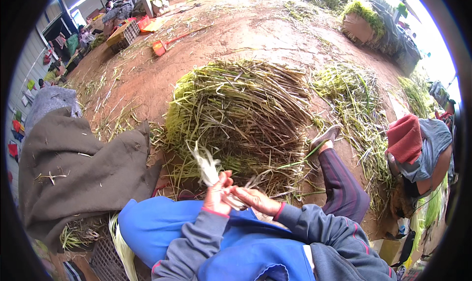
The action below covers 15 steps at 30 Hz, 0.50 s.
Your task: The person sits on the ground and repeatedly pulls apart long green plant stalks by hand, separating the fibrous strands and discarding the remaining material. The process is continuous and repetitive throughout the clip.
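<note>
Your left hand (pixel 216 195) pinches a pale stalk (pixel 209 168) that juts up over your blue lap, its white end frayed. Your right hand (pixel 255 200) has its fingers closed on the stalk's lower part. The big heap of green stalks (pixel 241 114) lies on the dirt floor (pixel 142 79) just ahead. Pull too hard and the thin skin may tear short or the stalk snap.

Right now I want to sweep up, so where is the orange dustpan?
In the head view the orange dustpan lies on the dirt floor at upper left, beyond the big stalk pile and near a crate.
</note>
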Each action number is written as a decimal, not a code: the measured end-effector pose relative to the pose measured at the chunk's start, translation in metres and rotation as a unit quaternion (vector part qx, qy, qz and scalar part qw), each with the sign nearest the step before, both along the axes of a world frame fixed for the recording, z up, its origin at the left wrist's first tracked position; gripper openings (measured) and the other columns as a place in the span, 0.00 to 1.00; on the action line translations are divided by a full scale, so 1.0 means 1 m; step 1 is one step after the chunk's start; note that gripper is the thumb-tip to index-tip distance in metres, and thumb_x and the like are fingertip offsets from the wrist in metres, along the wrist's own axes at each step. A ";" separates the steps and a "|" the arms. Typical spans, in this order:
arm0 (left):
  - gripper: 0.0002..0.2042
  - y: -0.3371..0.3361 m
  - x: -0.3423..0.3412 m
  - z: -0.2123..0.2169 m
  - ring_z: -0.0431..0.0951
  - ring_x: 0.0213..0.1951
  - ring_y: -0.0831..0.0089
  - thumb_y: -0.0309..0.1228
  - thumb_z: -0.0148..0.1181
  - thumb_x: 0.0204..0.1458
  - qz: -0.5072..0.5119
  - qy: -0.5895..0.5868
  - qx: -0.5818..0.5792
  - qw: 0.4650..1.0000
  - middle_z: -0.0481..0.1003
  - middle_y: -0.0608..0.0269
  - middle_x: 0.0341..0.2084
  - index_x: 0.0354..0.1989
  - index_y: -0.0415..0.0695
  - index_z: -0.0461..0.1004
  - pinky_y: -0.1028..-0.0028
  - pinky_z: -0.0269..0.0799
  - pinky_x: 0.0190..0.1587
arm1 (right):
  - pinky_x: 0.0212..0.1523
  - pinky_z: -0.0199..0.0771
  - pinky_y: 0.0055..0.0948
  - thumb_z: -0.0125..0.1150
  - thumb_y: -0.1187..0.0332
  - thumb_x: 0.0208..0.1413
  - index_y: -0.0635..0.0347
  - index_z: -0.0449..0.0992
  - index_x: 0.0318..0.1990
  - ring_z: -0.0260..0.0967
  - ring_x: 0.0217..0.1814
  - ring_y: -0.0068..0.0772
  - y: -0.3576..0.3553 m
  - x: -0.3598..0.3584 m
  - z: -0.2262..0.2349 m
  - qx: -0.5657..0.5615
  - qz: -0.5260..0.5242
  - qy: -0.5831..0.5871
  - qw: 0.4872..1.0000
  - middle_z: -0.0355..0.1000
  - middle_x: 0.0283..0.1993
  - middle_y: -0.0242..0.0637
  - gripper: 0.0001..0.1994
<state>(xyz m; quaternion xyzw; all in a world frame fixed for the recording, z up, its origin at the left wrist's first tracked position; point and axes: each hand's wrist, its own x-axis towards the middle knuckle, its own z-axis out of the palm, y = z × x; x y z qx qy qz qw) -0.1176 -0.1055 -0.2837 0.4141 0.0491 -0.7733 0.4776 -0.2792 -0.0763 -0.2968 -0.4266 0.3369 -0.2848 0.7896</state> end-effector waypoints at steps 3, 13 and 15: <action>0.10 -0.007 0.034 0.025 0.61 0.14 0.85 0.36 0.55 0.60 0.063 -0.084 -0.159 0.982 0.69 0.71 0.20 0.43 0.44 0.72 0.83 0.58 0.18 | 0.36 0.78 0.32 0.56 0.53 0.60 0.65 0.72 0.53 0.76 0.35 0.32 -0.043 -0.029 -0.024 -0.065 -0.099 0.212 0.970 0.76 0.45 0.44 0.23; 0.11 -0.011 0.045 0.010 0.54 0.09 0.84 0.38 0.51 0.62 0.056 0.021 -0.014 0.998 0.57 0.78 0.10 0.40 0.43 0.73 0.79 0.53 0.15 | 0.30 0.74 0.48 0.56 0.68 0.50 0.56 0.73 0.34 0.74 0.32 0.56 -0.155 -0.032 -0.085 -0.410 -0.164 0.616 0.652 0.73 0.36 0.51 0.05; 0.10 -0.008 0.040 0.000 0.54 0.10 0.84 0.37 0.52 0.61 0.025 0.034 0.012 0.999 0.56 0.78 0.10 0.39 0.43 0.73 0.79 0.54 0.15 | 0.30 0.74 0.48 0.56 0.68 0.50 0.56 0.73 0.34 0.74 0.32 0.56 -0.153 -0.031 -0.089 -0.398 -0.111 0.642 0.646 0.72 0.37 0.52 0.05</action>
